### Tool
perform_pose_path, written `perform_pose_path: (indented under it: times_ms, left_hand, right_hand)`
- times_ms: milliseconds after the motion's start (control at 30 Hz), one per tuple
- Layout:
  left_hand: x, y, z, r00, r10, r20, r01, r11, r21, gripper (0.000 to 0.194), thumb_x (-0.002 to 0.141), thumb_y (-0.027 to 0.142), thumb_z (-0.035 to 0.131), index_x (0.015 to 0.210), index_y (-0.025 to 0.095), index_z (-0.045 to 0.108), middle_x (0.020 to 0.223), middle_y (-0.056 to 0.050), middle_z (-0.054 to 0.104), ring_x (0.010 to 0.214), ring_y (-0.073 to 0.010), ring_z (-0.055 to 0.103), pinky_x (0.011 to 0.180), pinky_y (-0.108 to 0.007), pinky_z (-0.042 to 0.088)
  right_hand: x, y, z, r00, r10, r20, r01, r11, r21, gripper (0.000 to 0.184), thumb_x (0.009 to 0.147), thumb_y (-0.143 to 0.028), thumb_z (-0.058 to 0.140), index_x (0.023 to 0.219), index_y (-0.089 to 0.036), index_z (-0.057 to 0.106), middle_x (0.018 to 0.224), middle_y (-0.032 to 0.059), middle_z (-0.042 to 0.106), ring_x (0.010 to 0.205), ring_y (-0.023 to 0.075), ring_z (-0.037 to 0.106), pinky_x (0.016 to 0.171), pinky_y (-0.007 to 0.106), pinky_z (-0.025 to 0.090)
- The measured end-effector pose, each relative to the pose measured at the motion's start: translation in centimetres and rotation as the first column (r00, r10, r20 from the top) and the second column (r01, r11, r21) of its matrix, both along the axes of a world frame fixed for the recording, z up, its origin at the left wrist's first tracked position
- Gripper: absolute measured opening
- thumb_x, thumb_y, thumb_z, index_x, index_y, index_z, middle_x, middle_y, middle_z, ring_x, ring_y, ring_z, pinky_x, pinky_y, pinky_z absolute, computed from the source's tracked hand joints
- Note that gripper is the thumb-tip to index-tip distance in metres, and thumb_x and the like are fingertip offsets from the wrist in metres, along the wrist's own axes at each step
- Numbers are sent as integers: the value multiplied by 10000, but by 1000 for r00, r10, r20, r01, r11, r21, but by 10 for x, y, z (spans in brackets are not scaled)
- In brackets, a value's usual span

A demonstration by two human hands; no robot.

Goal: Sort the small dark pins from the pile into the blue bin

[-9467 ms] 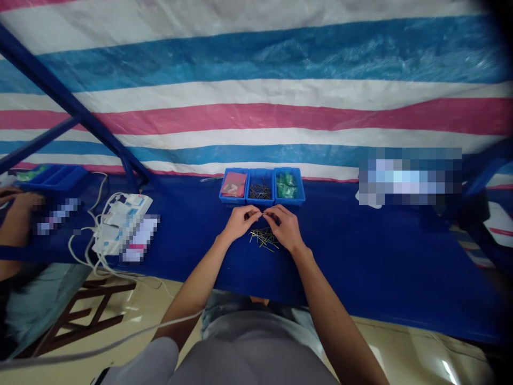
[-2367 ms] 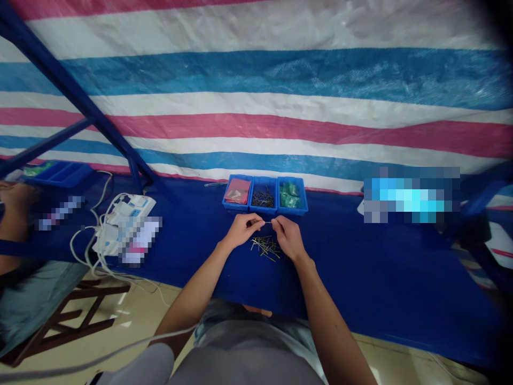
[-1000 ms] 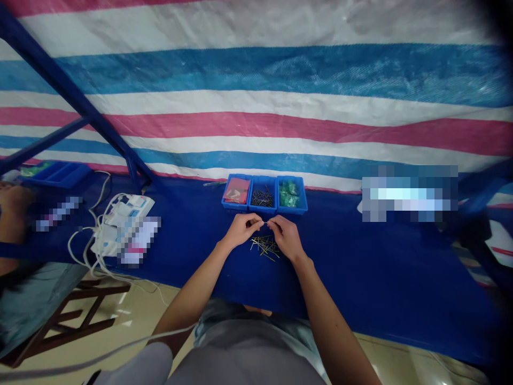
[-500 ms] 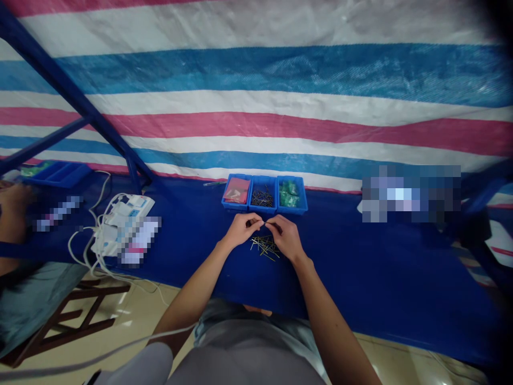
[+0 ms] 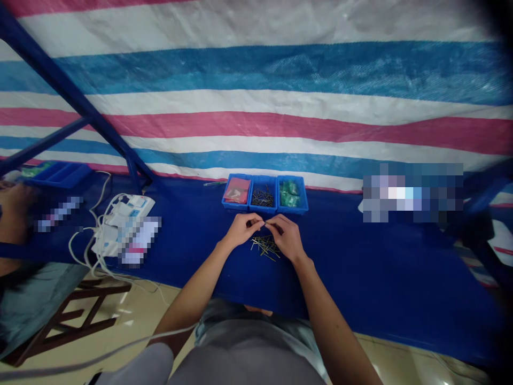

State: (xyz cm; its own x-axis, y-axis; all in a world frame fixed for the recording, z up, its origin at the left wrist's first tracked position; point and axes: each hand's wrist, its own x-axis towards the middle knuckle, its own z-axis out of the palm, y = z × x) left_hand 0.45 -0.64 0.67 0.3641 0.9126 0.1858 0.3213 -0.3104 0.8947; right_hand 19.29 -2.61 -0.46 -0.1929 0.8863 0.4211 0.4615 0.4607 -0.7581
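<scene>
Striped tarpaulin [image 5: 256, 80] in pink, white and blue hangs behind a blue-covered worktop [image 5: 360, 278], with a dark blue frame bar [image 5: 76, 101] slanting across at left. Mid-worktop, the left hand [image 5: 242, 229] and right hand [image 5: 287, 236] meet in a narrow pinch, both closed on one thin metal pin [image 5: 264, 221] held level above a loose pile of brass-coloured pins [image 5: 264, 248], which lie crossed just below the wrists. Three blue bins stand side by side at the back edge: red packets [image 5: 237, 190], dark pins [image 5: 262, 198], green packets [image 5: 289, 193]. Toward the left edge sit a white power strip [image 5: 124, 219] with tangled white cords, its print too small to read, and a blue tray [image 5: 58, 174]. A co-worker's hand [image 5: 14, 200] shows at far left. Pixelated patches hide items at both sides.
</scene>
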Motion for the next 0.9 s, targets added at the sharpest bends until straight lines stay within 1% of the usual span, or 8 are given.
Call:
perform_pose_path:
  times_ms: [167, 467, 733, 900]
  left_hand:
    - [0, 0, -2, 1000, 9, -5, -9, 1000, -3, 294, 922, 399, 596, 877, 132, 710, 688, -25, 694, 613, -124, 591, 591, -215, 397]
    - [-1, 0, -2, 1000, -4, -1, 4, 1000, -3, 283, 924, 387, 594, 875, 131, 704, 691, -27, 688, 613, -123, 584, 592, -216, 395]
    - [1, -1, -1, 1000, -11, -12, 11, 1000, 4, 250, 910, 365, 622, 870, 132, 704, 681, -18, 687, 594, -112, 567, 587, -214, 386]
    - [0, 0, -2, 1000, -9, -10, 9, 1000, -1, 245, 913, 360, 619, 876, 134, 704, 680, -19, 690, 591, -113, 570, 590, -216, 392]
  right_hand:
    - [1, 1, -3, 1000, 7, -25, -7, 1000, 8, 176, 961, -293, 569, 942, -208, 722, 870, 47, 659, 662, 147, 567, 631, 283, 451]
    - [1, 1, -1, 999, 9, -51, -7, 999, 39, 171, 944, -296, 602, 933, -210, 749, 886, 52, 662, 665, 142, 578, 625, 280, 467]
    - [0, 2, -4, 995, 16, -96, -10, 998, 66, 193, 938, -266, 612, 800, -203, 732, 859, 41, 651, 703, 142, 598, 645, 274, 462]
    - [0, 2, -4, 996, 8, -86, -3, 998, 57, 184, 936, -267, 617, 807, -206, 732, 860, 39, 651, 683, 138, 588, 635, 275, 459]
